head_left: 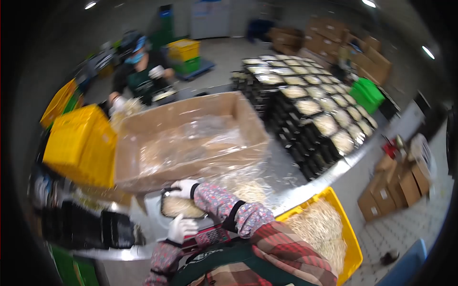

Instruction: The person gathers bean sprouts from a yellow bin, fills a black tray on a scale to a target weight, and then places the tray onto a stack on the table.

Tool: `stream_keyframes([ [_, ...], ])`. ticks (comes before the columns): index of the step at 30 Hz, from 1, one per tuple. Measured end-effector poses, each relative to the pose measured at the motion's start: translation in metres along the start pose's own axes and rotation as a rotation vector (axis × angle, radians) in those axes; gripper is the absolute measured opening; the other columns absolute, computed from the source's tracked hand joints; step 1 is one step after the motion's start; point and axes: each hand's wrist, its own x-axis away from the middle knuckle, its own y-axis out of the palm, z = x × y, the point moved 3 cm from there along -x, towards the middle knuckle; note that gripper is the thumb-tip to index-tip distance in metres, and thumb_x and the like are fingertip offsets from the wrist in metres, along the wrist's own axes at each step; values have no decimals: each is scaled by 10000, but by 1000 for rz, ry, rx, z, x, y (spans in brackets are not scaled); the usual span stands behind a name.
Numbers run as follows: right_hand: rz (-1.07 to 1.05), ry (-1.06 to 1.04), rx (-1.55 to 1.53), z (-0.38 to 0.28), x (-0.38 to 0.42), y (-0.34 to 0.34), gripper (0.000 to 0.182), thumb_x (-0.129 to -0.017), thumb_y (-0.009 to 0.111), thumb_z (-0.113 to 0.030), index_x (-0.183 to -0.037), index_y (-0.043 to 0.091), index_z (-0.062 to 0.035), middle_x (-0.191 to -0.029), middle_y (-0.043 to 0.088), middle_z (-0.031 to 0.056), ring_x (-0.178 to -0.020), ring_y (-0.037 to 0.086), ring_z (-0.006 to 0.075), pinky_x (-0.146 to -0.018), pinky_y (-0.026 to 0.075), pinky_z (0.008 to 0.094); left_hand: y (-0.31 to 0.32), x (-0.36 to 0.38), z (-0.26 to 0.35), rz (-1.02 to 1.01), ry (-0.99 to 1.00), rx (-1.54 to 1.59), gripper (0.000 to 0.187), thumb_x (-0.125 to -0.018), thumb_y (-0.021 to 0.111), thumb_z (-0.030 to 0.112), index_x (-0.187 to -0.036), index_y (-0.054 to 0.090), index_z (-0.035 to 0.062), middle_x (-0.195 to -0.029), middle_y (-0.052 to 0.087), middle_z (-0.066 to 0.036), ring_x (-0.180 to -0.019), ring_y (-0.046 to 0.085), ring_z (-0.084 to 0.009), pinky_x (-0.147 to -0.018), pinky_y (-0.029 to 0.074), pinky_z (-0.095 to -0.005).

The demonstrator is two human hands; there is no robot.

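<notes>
A black tray (181, 208) filled with pale, stringy food sits on a scale (151, 220) in front of me. Below the tray's near edge is my left hand (182, 229), white-gloved, its fingers spread and nothing in them. My right hand (184, 188), also gloved, is at the tray's far edge; its fingertips are partly hidden, and whether they grip the rim is unclear. A loose heap of the pale strands (249, 190) lies on the metal table to the right of my right forearm.
A large lined cardboard box (191, 169) stands beyond the tray. Stacked filled trays (307, 107) rise at right. Yellow crates (78, 148) stand left, above black trays (90, 228). A yellow bin (352, 238) of strands is near my right side. A co-worker (140, 78) works opposite.
</notes>
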Motion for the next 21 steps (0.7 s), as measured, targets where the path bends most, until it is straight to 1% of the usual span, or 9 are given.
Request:
stream_keyframes([
  [1, 9, 2, 93, 23, 16, -3, 624, -798, 606, -605, -1163, 643, -100, -1075, 667, 169, -1015, 625, 335, -901, 467, 414, -12, -1, -5, 29, 16, 63, 608, -964, 403, 464, -1024, 548, -123, -842, 645, -229, -734, 674, -358, -638, 590, -465],
  [3, 55, 67, -312, 58, 51, 5, 527, -817, 653, -538, -1045, 698, -65, -903, 701, 137, -860, 663, 243, -821, 484, 364, -11, 6, -1, 102, 126, 30, 557, -965, 445, 459, -873, 533, -83, -664, 605, -188, -590, 655, -341, -506, 581, -463],
  [4, 107, 97, -429, 70, 67, 11, 460, -848, 666, -450, -1036, 695, -31, -885, 698, 133, -842, 651, 192, -809, 486, 333, -8, 2, 0, 114, 136, -25, 524, -959, 447, 494, -790, 555, 9, -635, 618, -136, -583, 651, -320, -515, 575, -482],
  [6, 268, 42, -535, 97, 89, 25, 416, -866, 668, -394, -1027, 692, -11, -876, 698, 124, -829, 639, 162, -795, 489, 317, 6, -5, 2, 105, 129, -59, 515, -957, 454, 495, -770, 546, 23, -616, 606, -124, -577, 650, -300, -501, 574, -468],
  [11, 694, 230, -683, 158, 178, -19, 369, -831, 729, -290, -1024, 683, 21, -862, 698, 67, -773, 609, 110, -728, 493, 277, 46, -14, 16, -38, 103, -75, 461, -987, 434, 411, -1018, 560, -31, -758, 643, -155, -633, 670, -279, -554, 588, -390],
  [12, 720, 338, -582, 140, 211, -54, 339, -839, 719, -282, -1000, 687, 15, -856, 694, 49, -768, 602, 102, -722, 490, 271, 47, -20, 18, -41, 109, -75, 461, -987, 434, 411, -1018, 560, -31, -758, 643, -155, -633, 670, -279, -554, 588, -390],
  [16, 1229, 202, -863, 197, 286, -114, 162, -870, 653, -140, -936, 690, 4, -900, 693, 38, -819, 630, 102, -763, 505, 264, 54, -24, 26, -64, 188, -4, 397, -999, 423, 337, -1035, 551, -37, -781, 651, -171, -673, 678, -282, -566, 587, -376],
  [19, 1445, -24, -1286, 257, 295, -148, 208, -897, 633, -139, -1034, 663, 13, -1033, 677, 71, -916, 639, 136, -834, 504, 308, 63, -27, 23, -57, 227, -45, 374, -993, 437, 314, -1046, 552, -38, -804, 650, -171, -675, 676, -283, -579, 587, -370],
  [21, 1522, -11, -1361, 281, 284, -175, 167, -916, 612, -150, -1004, 658, -14, -978, 688, 69, -872, 656, 157, -785, 526, 323, 71, -26, 21, -43, 235, -56, 364, -991, 438, 303, -1047, 554, -38, -812, 651, -171, -677, 676, -283, -586, 586, -372],
])
